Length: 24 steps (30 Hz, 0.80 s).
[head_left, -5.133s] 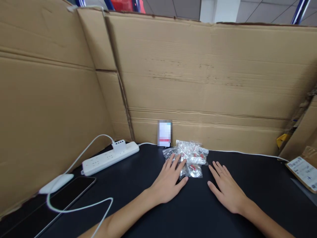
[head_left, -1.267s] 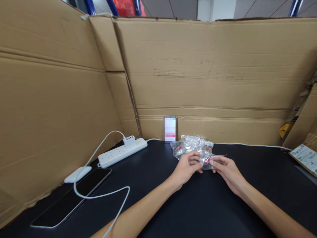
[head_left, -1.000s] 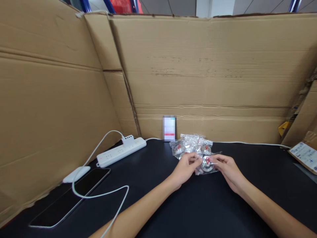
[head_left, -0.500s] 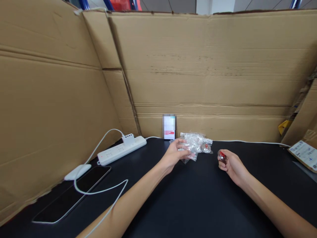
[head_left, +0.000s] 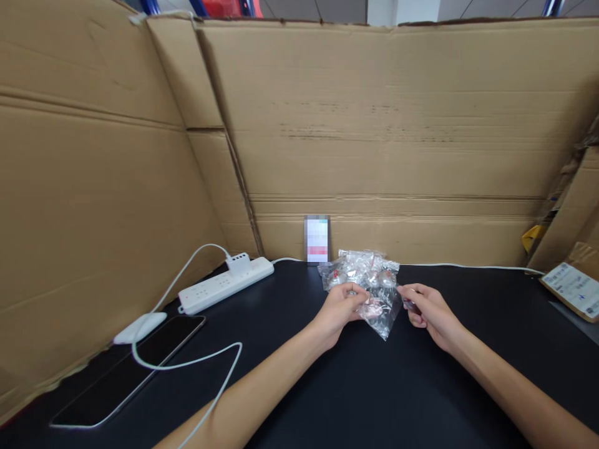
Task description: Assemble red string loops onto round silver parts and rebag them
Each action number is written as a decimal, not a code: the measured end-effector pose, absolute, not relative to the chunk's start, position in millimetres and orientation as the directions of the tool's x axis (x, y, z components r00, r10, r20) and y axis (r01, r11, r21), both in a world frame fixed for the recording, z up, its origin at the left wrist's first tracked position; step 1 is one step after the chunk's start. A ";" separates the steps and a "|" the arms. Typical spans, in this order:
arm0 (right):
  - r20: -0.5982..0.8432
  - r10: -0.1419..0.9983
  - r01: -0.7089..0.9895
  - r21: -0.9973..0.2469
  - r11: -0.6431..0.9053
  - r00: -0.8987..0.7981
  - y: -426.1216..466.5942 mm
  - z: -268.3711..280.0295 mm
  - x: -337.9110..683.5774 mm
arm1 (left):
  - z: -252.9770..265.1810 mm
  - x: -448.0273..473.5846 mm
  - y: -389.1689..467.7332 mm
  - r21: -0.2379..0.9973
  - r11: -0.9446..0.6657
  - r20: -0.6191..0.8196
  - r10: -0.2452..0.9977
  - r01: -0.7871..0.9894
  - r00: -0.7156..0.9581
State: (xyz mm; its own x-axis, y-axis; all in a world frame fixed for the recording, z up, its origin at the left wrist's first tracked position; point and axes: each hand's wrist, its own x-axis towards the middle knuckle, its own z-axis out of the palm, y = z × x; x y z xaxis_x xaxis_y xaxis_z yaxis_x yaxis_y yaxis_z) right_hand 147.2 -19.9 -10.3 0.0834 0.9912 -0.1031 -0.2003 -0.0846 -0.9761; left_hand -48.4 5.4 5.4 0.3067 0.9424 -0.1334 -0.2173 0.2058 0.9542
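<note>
From the head camera, my left hand (head_left: 337,310) pinches a clear plastic bag (head_left: 381,310) between thumb and fingers, and the bag hangs slack from that pinch, trailing down and out toward my other hand. My right hand (head_left: 428,310) is curled shut around a small metal part (head_left: 409,304) at its fingertips; only a glint of it shows, so I cannot say how it sits in there. Half a second ago my hands were well apart, the left up by the pile and the right off on its own with the red-tipped part showing. Now they have come together, the part just beside the bag's loose end. I judge that the part has been taken out of this bag, which looks empty, though the film is too crumpled to be sure.

Just beyond my left-hand pinch lies the pile of bagged parts (head_left: 359,272), untouched by either hand, with a small card (head_left: 317,240) propped against the cardboard wall (head_left: 397,125) behind it. Well off to the outer side of my left hand lie a white power strip (head_left: 224,290), its cable (head_left: 196,365) and a phone (head_left: 126,377) on the black table (head_left: 374,399). Far beyond my right hand sits a labelled parcel (head_left: 573,298).
</note>
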 end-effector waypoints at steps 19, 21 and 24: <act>-0.048 0.998 -0.259 -0.965 -0.040 0.028 -11.7 -5.3 173.8 | 3.5 -47.9 6.7 0.982 -0.044 0.104 0.937 -0.181 0.334; -0.031 0.996 -0.188 -0.982 -0.015 0.083 -7.6 -3.9 187.2 | 4.6 -52.5 8.8 0.954 -0.297 0.271 0.907 0.035 0.323; -0.059 0.984 0.134 -0.987 -0.082 0.167 0.6 -5.6 211.9 | 3.8 -62.7 13.2 0.707 -0.635 0.468 0.750 0.311 0.467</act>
